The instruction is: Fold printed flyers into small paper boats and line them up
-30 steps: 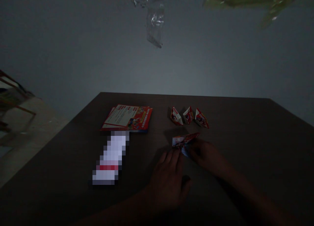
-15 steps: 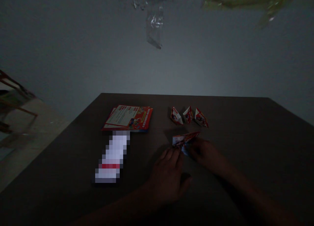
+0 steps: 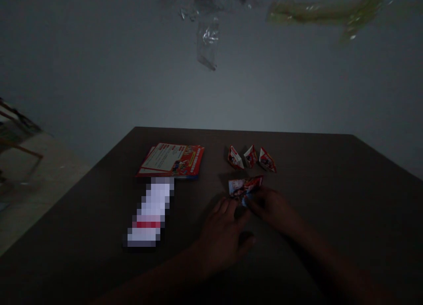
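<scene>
A sheet of red, printed paper, partly folded, stands with its far part raised off the table near the middle. My left hand lies palm down at its near left edge. Its fingers are stretched forward, the fingertips at the paper, the thumb held apart. My right hand is closed on the paper's near right side, thumb and fingers pinching it by a small blue patch. Its fingertips are partly lost in shadow. Just beyond stand three small folded paper pieces in a row, red and white.
A stack of red and white printed leaflets lies at the back left of the dark table. Nearer me is a bright, pixelated phone-like rectangle. Behind rises a grey wall; a wooden chair is at far left.
The raised part of the paper has tipped, showing more of its printed face. My left index finger has lifted and spread from the others. The whole view has shifted slightly.
</scene>
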The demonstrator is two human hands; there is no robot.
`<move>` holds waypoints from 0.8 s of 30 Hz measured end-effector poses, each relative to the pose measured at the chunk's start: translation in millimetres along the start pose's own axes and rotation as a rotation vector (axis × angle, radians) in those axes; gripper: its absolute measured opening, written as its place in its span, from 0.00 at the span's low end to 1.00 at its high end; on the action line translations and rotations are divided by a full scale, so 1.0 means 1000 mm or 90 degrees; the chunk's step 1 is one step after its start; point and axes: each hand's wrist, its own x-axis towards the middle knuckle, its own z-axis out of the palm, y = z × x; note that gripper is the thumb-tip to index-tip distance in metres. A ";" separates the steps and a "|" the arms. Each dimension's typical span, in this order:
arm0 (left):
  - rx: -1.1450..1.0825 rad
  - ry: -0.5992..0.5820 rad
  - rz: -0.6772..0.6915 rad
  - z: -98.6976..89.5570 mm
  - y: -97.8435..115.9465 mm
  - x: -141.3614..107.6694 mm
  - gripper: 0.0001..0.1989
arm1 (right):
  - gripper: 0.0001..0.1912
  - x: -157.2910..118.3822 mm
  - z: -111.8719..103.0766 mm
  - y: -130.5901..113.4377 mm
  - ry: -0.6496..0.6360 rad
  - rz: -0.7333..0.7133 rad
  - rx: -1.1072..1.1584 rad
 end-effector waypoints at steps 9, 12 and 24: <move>-0.032 0.008 -0.027 0.000 0.001 0.002 0.29 | 0.17 0.003 0.001 0.007 0.006 0.009 -0.017; -0.037 0.007 -0.028 -0.001 0.001 0.003 0.29 | 0.13 0.002 -0.003 0.008 -0.002 0.033 0.006; -0.040 0.003 -0.028 -0.001 -0.001 0.002 0.29 | 0.08 -0.010 -0.011 0.017 -0.022 0.031 0.035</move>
